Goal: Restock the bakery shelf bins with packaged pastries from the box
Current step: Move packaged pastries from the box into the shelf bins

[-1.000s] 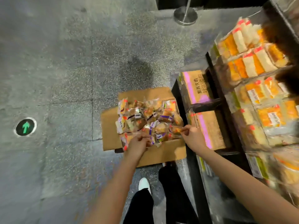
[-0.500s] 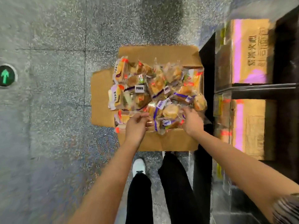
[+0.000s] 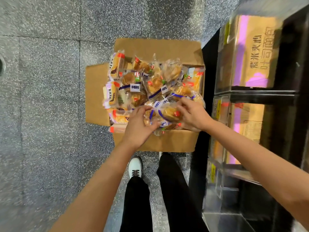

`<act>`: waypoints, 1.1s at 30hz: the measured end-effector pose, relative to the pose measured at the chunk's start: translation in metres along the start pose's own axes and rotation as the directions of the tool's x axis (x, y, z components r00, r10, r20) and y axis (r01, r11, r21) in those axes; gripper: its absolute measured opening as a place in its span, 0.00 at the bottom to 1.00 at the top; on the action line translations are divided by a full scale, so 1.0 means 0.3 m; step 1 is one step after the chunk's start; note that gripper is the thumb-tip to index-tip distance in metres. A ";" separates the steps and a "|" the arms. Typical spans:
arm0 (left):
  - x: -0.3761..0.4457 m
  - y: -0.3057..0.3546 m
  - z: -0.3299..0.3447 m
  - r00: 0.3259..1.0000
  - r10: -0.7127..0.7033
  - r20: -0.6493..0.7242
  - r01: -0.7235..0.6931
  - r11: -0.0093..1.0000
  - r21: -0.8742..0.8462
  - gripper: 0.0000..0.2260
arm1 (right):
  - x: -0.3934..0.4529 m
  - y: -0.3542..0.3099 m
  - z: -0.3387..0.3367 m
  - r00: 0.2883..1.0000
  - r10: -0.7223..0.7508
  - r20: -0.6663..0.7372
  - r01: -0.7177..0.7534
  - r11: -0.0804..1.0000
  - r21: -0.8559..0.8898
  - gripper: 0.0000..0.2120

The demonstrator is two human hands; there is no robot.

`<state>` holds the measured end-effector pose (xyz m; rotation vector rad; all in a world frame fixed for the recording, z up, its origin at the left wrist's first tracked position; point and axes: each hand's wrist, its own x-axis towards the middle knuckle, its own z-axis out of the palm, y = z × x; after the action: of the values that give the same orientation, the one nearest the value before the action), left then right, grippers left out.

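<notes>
box (image 3: 168,141) – open cardboard, on the speckled floor beside the dark shelf unit (image 3: 207,77), heaped with packaged pastries (image 3: 133,88) | left hand (image 3: 138,126) – fingers curled on a blue-banded pastry pack (image 3: 167,113) at the near edge | right hand (image 3: 192,114) – fingers curled on the same pack from the other side | shelf cartons (image 3: 250,52) behind clear bin fronts

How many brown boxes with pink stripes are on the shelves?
2. One striped box sits on the upper shelf at the right. The other striped box sits on the shelf just below it. More may be hidden deeper in the dark shelves.
</notes>
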<state>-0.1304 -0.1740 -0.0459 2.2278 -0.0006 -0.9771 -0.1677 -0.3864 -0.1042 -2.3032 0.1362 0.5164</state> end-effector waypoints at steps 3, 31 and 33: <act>0.006 0.071 -0.016 0.989 0.116 0.088 -0.129 0.978 0.164 0.42 | -0.026 -0.063 -0.085 0.997 -0.015 0.073 0.004 0.989 0.146 0.07; 0.119 -0.035 0.218 0.948 -0.267 -0.173 0.235 0.954 -0.189 0.24 | 0.095 0.320 0.112 0.622 0.736 -0.268 -0.717 0.673 0.182 0.21; 0.099 -0.009 0.204 0.951 -0.256 -0.171 0.224 0.957 -0.183 0.26 | 0.051 0.289 0.077 0.646 0.710 -0.280 -0.671 0.703 0.234 0.20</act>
<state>-0.1495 -0.2162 -0.0958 2.1956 0.4339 -0.8482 -0.1828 -0.4306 -0.1823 -2.1472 1.2448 0.4356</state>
